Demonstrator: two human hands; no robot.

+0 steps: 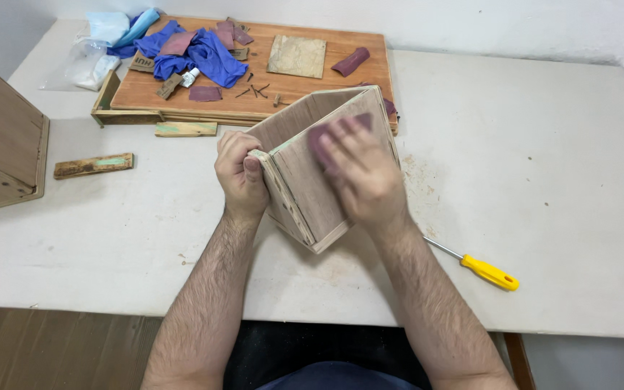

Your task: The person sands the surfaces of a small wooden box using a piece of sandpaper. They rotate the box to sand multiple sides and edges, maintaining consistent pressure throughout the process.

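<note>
Right now the left hand (pixel 240 173) grips the wooden box (pixel 319 166) tipped up on the table (pixel 543 180). The right hand (pixel 362 177) presses sandpaper (pixel 321 137) flat on its side. Dust (pixel 417 173) lies nearby, so sanding looks partly done. More sandpaper scraps (pixel 205 93) wait farther back.

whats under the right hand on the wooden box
A reddish piece of sandpaper shows past the fingers of the right hand, pressed on the wooden box. The hand covers the rest.
</note>
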